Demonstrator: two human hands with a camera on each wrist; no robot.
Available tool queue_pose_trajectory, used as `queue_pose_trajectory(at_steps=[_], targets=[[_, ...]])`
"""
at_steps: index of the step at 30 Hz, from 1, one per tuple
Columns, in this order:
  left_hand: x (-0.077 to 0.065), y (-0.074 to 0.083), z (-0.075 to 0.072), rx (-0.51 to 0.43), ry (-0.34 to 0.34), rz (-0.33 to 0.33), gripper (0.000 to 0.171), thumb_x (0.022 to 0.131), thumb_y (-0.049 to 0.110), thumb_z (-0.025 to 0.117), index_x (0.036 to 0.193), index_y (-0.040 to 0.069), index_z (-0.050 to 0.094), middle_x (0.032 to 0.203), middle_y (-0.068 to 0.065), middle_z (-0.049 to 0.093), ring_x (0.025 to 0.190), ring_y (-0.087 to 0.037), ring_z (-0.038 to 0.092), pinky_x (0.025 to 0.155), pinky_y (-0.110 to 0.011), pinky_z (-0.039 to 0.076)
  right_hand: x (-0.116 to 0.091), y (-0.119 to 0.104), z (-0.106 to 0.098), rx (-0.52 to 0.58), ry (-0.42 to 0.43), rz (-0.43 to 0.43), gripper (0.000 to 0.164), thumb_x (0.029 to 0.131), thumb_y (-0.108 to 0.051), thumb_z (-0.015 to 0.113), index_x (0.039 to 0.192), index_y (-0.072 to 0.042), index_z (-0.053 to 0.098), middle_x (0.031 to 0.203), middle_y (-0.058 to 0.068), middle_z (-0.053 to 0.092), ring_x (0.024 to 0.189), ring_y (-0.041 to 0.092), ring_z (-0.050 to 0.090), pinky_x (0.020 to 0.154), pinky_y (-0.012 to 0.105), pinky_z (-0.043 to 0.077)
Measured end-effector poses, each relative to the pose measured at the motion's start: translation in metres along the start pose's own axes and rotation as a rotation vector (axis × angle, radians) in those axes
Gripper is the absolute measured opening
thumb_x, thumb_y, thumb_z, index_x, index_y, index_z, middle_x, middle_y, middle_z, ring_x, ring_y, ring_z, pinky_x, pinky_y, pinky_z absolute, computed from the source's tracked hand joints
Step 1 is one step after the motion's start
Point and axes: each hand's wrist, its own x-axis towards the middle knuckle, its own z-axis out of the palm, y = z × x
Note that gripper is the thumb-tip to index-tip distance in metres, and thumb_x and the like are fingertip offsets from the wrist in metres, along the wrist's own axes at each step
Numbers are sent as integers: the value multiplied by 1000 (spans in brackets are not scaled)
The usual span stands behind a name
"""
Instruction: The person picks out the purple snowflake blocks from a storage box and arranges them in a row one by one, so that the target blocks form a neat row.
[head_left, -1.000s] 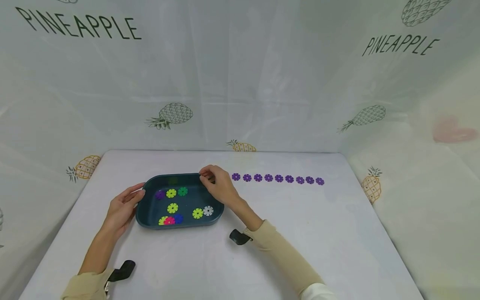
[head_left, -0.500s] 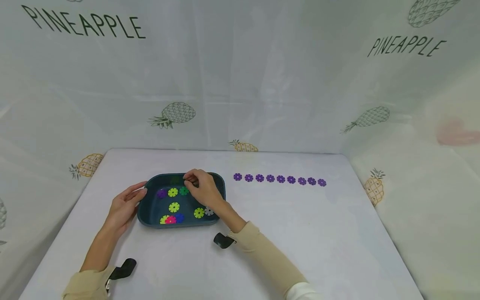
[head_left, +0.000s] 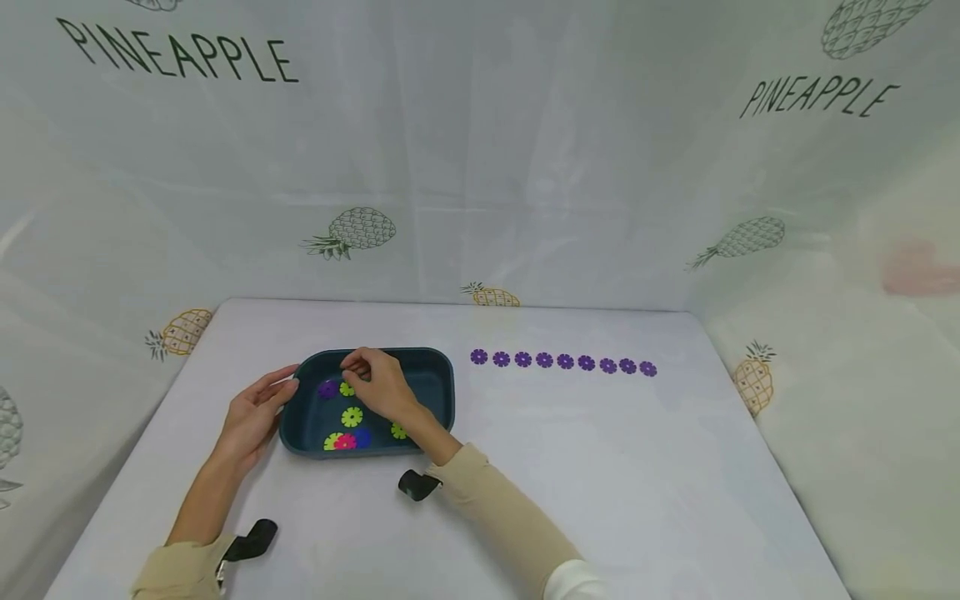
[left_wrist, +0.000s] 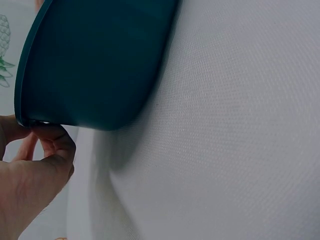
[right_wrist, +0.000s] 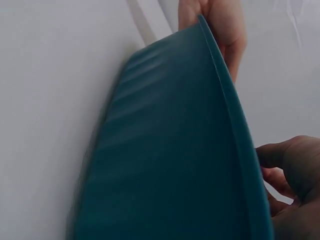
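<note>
A dark teal tray (head_left: 438, 379) lies on the table with several flower-shaped plastic discs inside. My left hand (head_left: 251, 418) holds its left end; in the left wrist view the thumb and fingers (left_wrist: 56, 137) pinch the rim. Over the tray's back half is my right hand (head_left: 381, 387), fingers loosely curled, no disc showing in them. Just left of its fingertips lie a purple disc (head_left: 327, 389) and a partly covered yellow disc (head_left: 347, 389). Nearer the front are another yellow disc (head_left: 352, 417), a pink disc (head_left: 345, 442) and a blue disc (head_left: 363, 437). In the right wrist view, the tray wall hides the right fingertips.
Right of the tray, a row of several purple discs (head_left: 566, 361) runs along the back of the white table (head_left: 637, 483). Behind it hangs a pale curtain (head_left: 525, 167) printed with pineapples. The right forearm crosses the tray's front rim.
My right hand has moved left from the tray's back right rim to above the discs near its left side, covering the green one. The left hand keeps its hold on the tray.
</note>
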Motion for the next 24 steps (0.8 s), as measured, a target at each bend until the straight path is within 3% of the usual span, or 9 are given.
queue_pose_trajectory(at_steps=[11,17,24], targets=[[1,0,0,10,-6,-16,63,100,40,67,153,12,48,114,21,61,108,0,55,84,-12,50,10,8,22,33,-15,72,13,100,-4,65,111,2,69,104,10,69,88,5,64,80,11,50],[1,-2,-1,18,-19,7,63,100,41,66,153,11,48,118,18,60,111,0,55,85,-12,50,15,3,30,-9,-53,86,16,100,-4,65,114,2,69,106,9,68,89,6,63,80,11,49],[2,-2,-2,-5,-25,6,61,101,39,66,153,12,49,118,17,60,110,-1,56,85,-13,50,19,8,38,-252,-118,71,27,101,-12,66,126,-4,70,124,8,68,116,15,62,102,20,46]])
